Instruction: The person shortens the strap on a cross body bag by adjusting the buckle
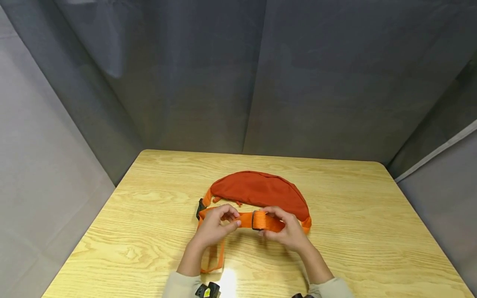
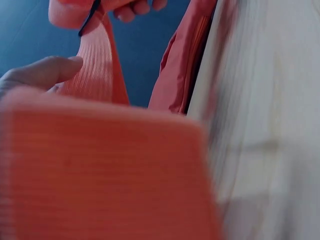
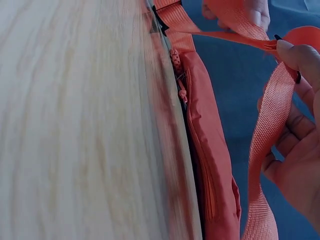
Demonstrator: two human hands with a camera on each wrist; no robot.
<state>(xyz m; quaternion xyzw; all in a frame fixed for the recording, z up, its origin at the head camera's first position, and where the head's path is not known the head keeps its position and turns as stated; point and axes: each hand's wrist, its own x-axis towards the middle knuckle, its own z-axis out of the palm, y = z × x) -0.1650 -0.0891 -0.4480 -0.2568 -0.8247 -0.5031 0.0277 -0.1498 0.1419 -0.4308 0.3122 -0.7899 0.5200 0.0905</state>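
Note:
A red-orange waist bag lies on the table behind both hands, its curved edge facing away. Its orange webbing strap is raised in front of it. My left hand pinches the strap between thumb and fingers. At the black slider buckle, where the strap forms a loop, my right hand grips the webbing; the right wrist view shows its thumb at the slider. A black clip buckle sits at the bag's left end. In the left wrist view, blurred webbing covers the foreground.
The wood-grain table extends to both sides of the bag. A strap loop hangs down near my left forearm. Zipper pulls dangle from the bag's near side. Dark grey curtains enclose the back.

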